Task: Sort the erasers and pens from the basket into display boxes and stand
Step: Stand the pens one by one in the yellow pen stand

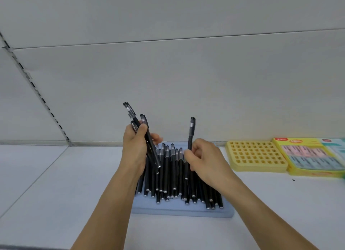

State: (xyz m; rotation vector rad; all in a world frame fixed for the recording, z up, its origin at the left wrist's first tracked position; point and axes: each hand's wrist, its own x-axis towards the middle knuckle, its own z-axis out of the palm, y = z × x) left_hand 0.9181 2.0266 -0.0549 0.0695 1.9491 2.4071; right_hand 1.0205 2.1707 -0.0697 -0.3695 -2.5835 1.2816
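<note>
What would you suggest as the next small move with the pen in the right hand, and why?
Probably carry the single pen that the right hand pinches over to the yellow stand and drop it into a hole. The stand's holes all look empty, the left hand already grips a bundle of pens, and many pens still lie on the blue tray.

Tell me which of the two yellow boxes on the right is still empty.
The yellow box with the grid of holes, nearer the pens; every hole is bare. The yellow box beside it, farther right, holds pink and blue erasers.

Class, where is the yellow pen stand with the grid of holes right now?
In the head view, the yellow pen stand sits right of the right hand, beside the eraser box.
</note>
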